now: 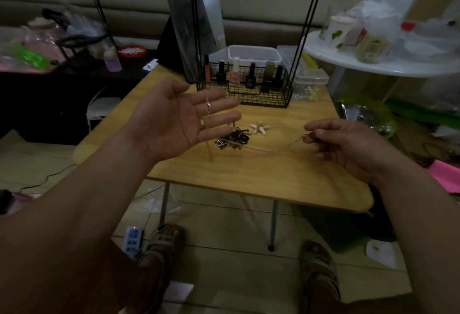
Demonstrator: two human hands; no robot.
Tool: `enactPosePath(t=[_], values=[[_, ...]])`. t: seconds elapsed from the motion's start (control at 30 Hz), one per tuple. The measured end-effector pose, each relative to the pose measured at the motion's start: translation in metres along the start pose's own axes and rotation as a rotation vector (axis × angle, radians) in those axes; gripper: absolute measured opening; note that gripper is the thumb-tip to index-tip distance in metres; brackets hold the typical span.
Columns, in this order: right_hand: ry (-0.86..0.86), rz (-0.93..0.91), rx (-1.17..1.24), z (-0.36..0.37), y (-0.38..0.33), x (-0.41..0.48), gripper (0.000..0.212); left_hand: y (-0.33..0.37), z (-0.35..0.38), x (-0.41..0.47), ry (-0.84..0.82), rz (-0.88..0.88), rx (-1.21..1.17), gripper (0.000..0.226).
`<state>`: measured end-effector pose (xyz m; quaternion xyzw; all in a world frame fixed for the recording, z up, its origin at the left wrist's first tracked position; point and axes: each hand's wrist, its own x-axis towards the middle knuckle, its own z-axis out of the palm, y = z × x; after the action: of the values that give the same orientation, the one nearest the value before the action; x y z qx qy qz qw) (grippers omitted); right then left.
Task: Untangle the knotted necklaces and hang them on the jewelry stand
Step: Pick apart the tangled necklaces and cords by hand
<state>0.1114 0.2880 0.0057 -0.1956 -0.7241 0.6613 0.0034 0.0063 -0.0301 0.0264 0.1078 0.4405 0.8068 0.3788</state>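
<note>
One thin silver chain necklace [208,107] is draped over the straight, spread fingers of the palm-up left hand [179,117] and pinched in the right hand [343,144]. On the wooden counter [249,179], one dark knotted necklace heap [232,139] is seen, with one white starfish pendant [260,128] at its 1 o'clock. At 12 o'clock, six nail polish bottles [235,74] are held in the basket of the black wire jewelry stand [263,98].

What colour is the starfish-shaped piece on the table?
White; the starfish-shaped piece shows best in the head view.
</note>
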Motion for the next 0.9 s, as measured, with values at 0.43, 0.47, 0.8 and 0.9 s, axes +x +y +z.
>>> enactPosePath(t=[0.43, 0.47, 0.8, 0.9], values=[[0.245, -0.088, 0.298, -0.001, -0.013, 0.02, 0.01, 0.021, -0.013, 0.001, 0.151, 0.161, 0.224, 0.031], [0.257, -0.085, 0.315, 0.001, -0.016, 0.027, 0.009, 0.024, -0.017, 0.006, 0.208, 0.178, 0.265, 0.029], [0.344, -0.003, 0.322, 0.017, -0.027, 0.089, 0.01, 0.059, -0.063, 0.073, 0.564, 0.162, 0.228, 0.023], [0.357, 0.033, 0.213, 0.022, -0.024, 0.101, 0.012, 0.056, -0.07, 0.092, 0.563, 0.09, 0.362, 0.018]])
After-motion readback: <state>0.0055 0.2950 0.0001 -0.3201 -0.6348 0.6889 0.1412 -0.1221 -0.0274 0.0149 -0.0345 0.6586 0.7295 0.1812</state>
